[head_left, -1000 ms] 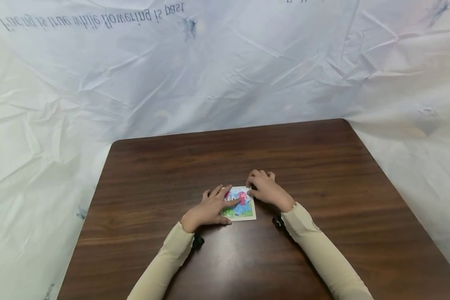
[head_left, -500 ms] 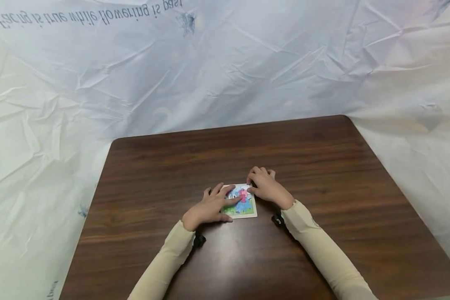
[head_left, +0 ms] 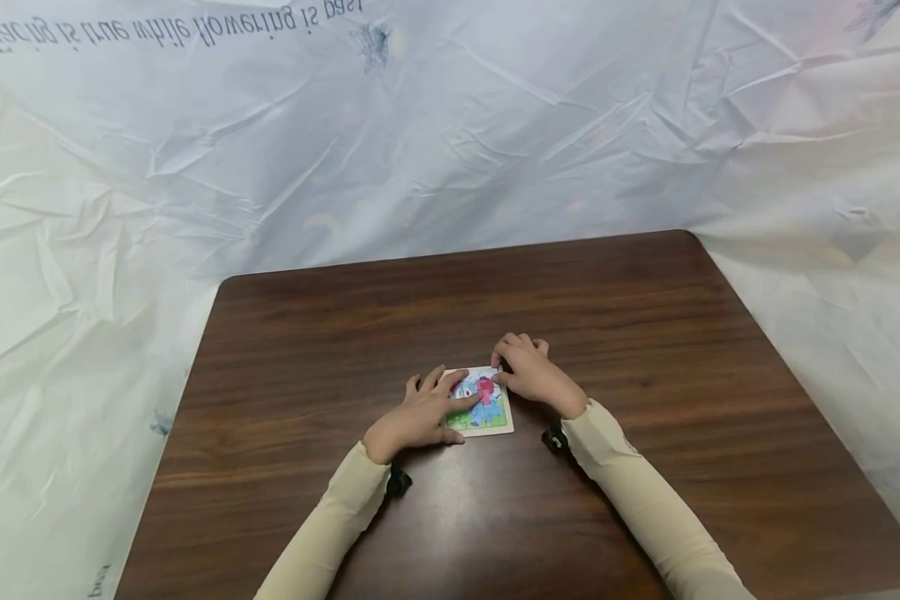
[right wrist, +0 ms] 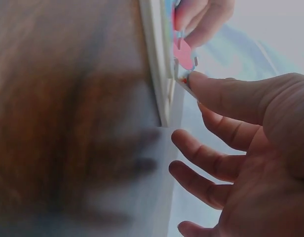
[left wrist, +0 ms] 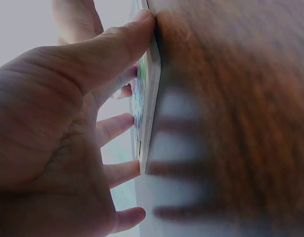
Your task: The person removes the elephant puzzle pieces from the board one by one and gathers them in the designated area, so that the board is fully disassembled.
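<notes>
A small square jigsaw puzzle (head_left: 487,418) with a pale frame and a pink, blue and green picture lies flat on the table. My left hand (head_left: 416,417) spreads over its left side, straight fingers resting on the picture. The left wrist view shows its thumb at the near edge of the puzzle's frame (left wrist: 151,94). My right hand (head_left: 537,379) is at the far right corner. Its thumb and index finger pinch a puzzle piece (right wrist: 182,77), which tilts up out of the frame; the other fingers curve loosely beyond it. The thumb partly covers that piece.
The puzzle lies on a dark wood-grain table (head_left: 330,333) with rounded far corners. Pale, wrinkled sheeting (head_left: 435,150) printed with lettering and stars hangs behind and beside it. Black wrist cameras (head_left: 399,482) sit under both cream sleeves (head_left: 630,492).
The head view has shifted slightly. Near the right fingertips, the pink part of the picture changes a little as the corner piece tilts. The left hand stays in place on the puzzle.
</notes>
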`<state>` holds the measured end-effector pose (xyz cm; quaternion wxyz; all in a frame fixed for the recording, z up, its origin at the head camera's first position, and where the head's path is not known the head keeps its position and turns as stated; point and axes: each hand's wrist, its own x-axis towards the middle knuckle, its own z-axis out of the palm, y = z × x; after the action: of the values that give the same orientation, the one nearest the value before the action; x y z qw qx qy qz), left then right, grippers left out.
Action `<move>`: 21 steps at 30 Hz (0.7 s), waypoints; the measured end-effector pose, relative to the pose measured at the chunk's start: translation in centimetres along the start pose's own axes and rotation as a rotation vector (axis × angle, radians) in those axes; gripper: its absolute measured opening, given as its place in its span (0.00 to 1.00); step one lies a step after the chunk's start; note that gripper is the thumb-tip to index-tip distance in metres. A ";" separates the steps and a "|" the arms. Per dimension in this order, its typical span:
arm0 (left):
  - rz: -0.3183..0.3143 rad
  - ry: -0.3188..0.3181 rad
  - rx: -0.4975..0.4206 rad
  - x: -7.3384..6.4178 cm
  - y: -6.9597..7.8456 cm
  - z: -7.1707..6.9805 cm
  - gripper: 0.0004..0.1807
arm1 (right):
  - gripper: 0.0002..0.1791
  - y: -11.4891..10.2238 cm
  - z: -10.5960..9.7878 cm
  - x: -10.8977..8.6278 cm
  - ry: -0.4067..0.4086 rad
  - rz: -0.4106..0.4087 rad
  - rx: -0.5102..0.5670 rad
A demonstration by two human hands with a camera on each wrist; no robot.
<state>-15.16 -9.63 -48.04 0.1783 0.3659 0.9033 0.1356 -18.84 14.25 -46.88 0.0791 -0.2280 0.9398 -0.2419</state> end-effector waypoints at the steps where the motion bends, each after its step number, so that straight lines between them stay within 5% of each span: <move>1: -0.003 -0.002 0.004 0.0 0.0 0.0 0.39 | 0.07 0.0 -0.1 0.0 0.002 -0.006 0.004; 14: -0.004 -0.011 0.017 0.3 0.1 -0.1 0.39 | 0.07 0.2 -1.2 -0.3 -0.008 -0.112 0.156; 21: -0.005 -0.011 0.001 0.1 0.2 0.1 0.39 | 0.08 0.7 -2.5 -0.7 0.018 -0.092 0.207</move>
<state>-15.07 -9.41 -48.07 0.1832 0.3643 0.9034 0.1327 -19.13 16.17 -45.01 0.0826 -0.2593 0.8990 -0.3432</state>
